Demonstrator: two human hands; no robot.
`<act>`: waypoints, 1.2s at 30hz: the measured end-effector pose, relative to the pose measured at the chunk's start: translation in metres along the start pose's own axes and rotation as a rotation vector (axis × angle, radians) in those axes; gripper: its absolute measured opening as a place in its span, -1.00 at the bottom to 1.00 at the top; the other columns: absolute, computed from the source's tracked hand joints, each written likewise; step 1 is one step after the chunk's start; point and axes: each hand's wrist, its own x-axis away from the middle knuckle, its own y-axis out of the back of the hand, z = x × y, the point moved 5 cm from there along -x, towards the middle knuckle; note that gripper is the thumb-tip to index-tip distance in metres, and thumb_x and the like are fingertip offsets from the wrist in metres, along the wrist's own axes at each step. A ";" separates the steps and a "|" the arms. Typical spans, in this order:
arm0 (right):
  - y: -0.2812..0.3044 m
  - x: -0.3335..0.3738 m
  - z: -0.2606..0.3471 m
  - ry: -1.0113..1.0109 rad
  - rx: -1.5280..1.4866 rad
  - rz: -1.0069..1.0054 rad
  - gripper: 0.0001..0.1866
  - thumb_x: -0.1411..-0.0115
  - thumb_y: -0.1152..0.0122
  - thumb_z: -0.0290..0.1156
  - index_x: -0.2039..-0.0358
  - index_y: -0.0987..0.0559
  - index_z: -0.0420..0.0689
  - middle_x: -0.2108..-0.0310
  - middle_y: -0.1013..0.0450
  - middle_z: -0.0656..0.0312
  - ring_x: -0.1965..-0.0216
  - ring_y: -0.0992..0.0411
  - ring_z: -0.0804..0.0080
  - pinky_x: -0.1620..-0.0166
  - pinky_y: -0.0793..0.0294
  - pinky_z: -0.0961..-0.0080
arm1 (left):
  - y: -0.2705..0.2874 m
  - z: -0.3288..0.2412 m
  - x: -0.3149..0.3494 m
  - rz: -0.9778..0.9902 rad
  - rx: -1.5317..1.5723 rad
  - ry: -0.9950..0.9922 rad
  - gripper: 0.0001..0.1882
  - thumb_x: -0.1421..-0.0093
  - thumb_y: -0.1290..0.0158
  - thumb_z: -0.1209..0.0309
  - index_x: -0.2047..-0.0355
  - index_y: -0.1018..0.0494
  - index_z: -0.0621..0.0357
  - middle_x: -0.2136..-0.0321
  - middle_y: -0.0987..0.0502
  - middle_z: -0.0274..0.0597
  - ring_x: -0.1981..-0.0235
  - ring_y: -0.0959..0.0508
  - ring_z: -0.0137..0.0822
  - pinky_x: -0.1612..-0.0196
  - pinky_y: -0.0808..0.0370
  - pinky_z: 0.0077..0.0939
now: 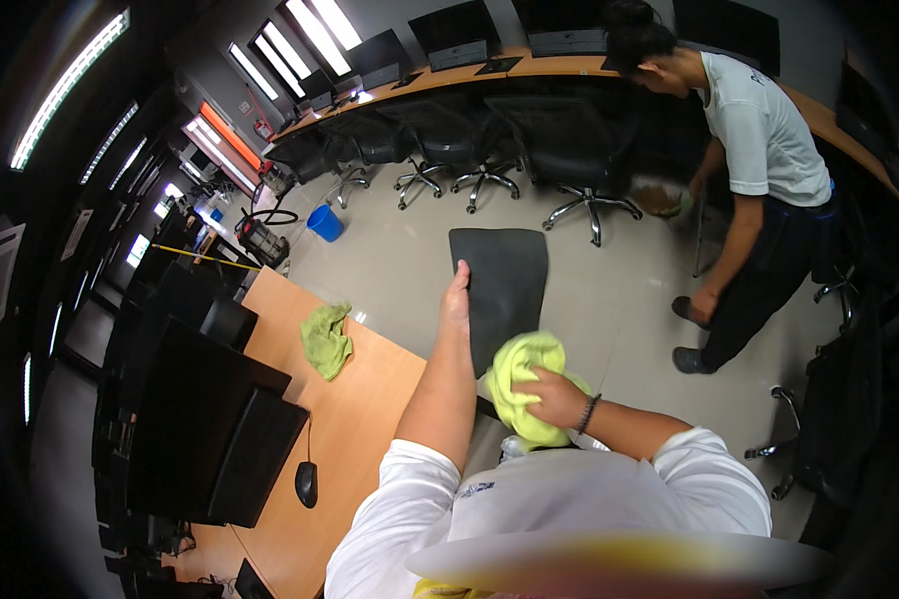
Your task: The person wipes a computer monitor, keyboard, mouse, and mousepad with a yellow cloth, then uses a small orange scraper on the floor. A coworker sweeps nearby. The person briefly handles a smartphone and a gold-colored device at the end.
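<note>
Head view: left hand [456, 290] grips the dark panel [504, 285] by its left edge, right hand [551, 397] bunches a green cloth [514, 374] at the panel's near end (second cloth [327, 340] lying along the worktop [375, 399] edge).

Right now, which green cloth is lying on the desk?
The duller green cloth, crumpled on the wooden desk beyond the black mouse. The brighter, yellow-green cloth is bunched in the right hand instead.

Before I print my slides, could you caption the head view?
Left hand holds a dark panel, right hand a yellow-green cloth by its near end; a co-worker bends nearby.
</note>
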 end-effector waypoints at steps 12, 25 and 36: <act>0.048 -0.062 0.021 -0.025 0.098 -0.597 -0.51 0.15 -0.16 -0.39 0.13 -0.38 -0.19 0.12 -0.21 -0.14 0.08 -0.19 -0.12 0.02 -0.22 0.22 | -0.052 0.040 0.009 0.283 0.162 0.011 -0.50 -0.18 0.21 0.07 0.04 -0.25 0.22 0.13 -0.39 -0.05 0.15 -0.43 -0.13 0.04 -0.37 -0.29; 0.110 -0.032 0.011 0.105 -0.123 -0.597 -0.56 0.19 -0.09 -0.51 0.18 -0.42 -0.25 0.11 -0.22 -0.11 0.09 -0.24 -0.02 -0.04 -0.19 0.23 | -0.062 0.030 0.022 -0.102 -0.550 -0.144 -0.59 -0.17 0.10 0.27 0.00 -0.23 0.14 0.13 -0.39 -0.17 0.06 -0.35 -0.29 -0.02 -0.26 -0.45; 0.106 -0.016 -0.101 -0.570 0.308 -0.094 -0.65 0.09 -0.04 -0.43 0.22 -0.45 -0.21 0.24 -0.36 -0.08 0.16 -0.33 0.07 0.11 -0.31 0.37 | -0.046 0.005 0.042 -0.093 -0.410 -0.213 -0.63 0.04 0.20 0.62 0.16 -0.32 0.39 0.35 -0.44 -0.09 0.33 -0.45 -0.31 0.23 -0.38 -0.54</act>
